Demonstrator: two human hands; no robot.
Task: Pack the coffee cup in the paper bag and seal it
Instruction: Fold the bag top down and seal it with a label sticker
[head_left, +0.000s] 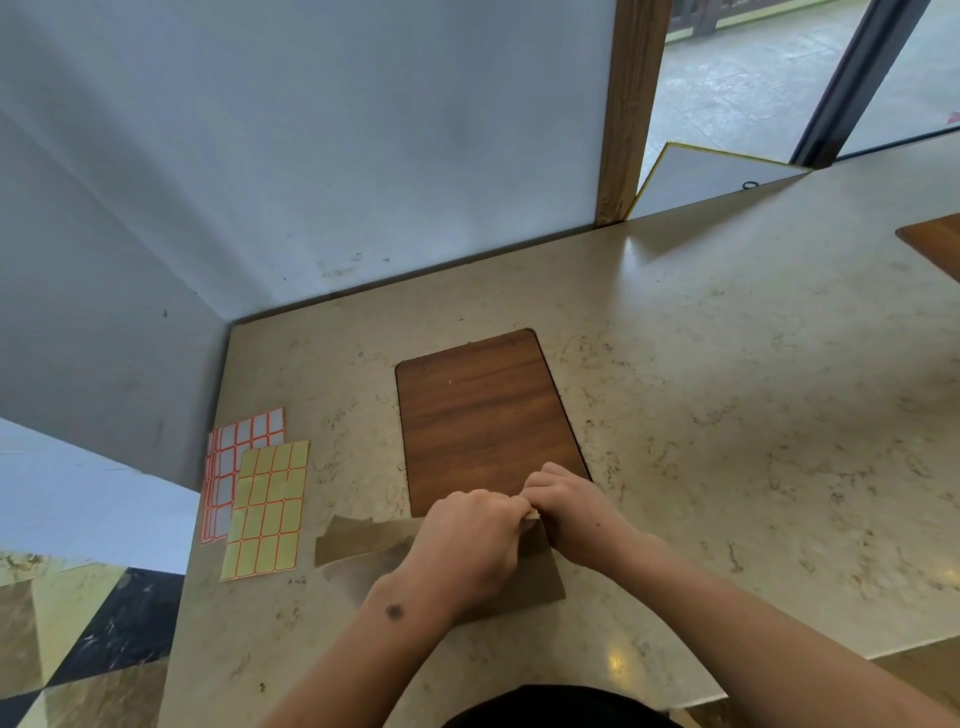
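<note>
Your paper bag (363, 545) lies flat on the bench (727, 415), close to the near edge and just left of centre, with its mouth end toward 12 o'clock. Most of it is hidden under your forearms; a creased brown flap shows out at 9 o'clock from your hands, and a darker corner shows at 5 o'clock below your right wrist. The coffee cup does not show anywhere, so you cannot tell from this view whether it is inside.

Your left hand (467, 540) is curled, knuckles up, its fingers pinching the top edge of the bag. Your right hand (566, 514) is curled too and meets it knuckle to knuckle, gripping the same edge (a pale sliver of paper shows in the gap between the two). Both hands sit right at the near end of the wooden board (488, 415), which lies flush in the bench at 12 o'clock from the bag.

At 9 o'clock from the bag, apart from it, lie two label sheets: a yellow sheet (267, 509) with orange grid lines, overlapping a white sheet (244, 441) with red lines that sits a little farther from you. Beyond the board stands a white wall panel (311, 156), and at 1 o'clock a wooden post (628, 104).
</note>
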